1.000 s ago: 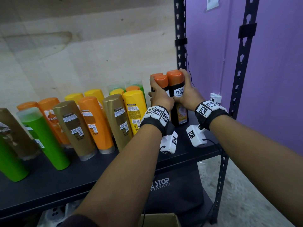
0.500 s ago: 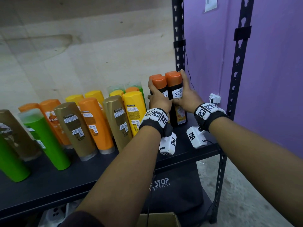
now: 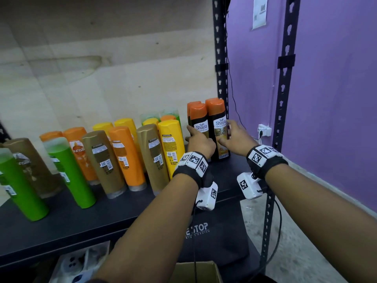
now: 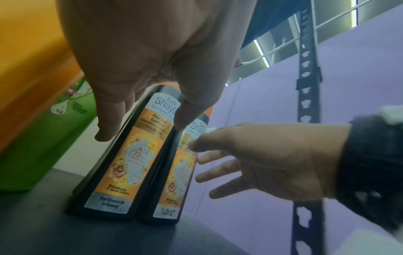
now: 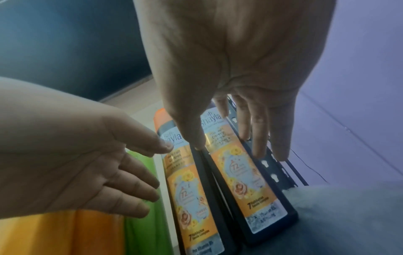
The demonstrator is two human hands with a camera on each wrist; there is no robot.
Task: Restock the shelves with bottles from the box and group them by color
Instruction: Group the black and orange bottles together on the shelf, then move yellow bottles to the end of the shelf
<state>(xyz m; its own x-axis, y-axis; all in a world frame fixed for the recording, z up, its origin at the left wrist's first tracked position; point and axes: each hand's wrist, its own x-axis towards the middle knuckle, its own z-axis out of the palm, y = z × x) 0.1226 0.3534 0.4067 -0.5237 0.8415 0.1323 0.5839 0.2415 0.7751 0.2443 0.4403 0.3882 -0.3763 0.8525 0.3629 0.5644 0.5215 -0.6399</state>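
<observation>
Two black shampoo bottles with orange caps, the left bottle (image 3: 201, 124) and the right bottle (image 3: 220, 119), stand upright side by side at the right end of the black shelf (image 3: 61, 219). Two more orange caps show just behind them. My left hand (image 3: 199, 138) lies against the left bottle with straight fingers, its thumb tip on the label (image 5: 172, 138). My right hand (image 3: 230, 135) reaches along the right bottle (image 4: 174, 181), thumb on its label, fingers spread past its right side. Neither hand grips a bottle.
Rows of gold, orange, yellow and green bottles (image 3: 120, 156) fill the shelf to the left. A black rack post (image 3: 221, 78) stands right behind the black bottles, another post (image 3: 283, 99) at the front. Below are a black bag (image 3: 216, 233) and a cardboard box (image 3: 195, 270).
Both hands were wrapped round the two black bottles near their caps. They have since opened and slid down and back, and the bottles stand on the shelf on their own.
</observation>
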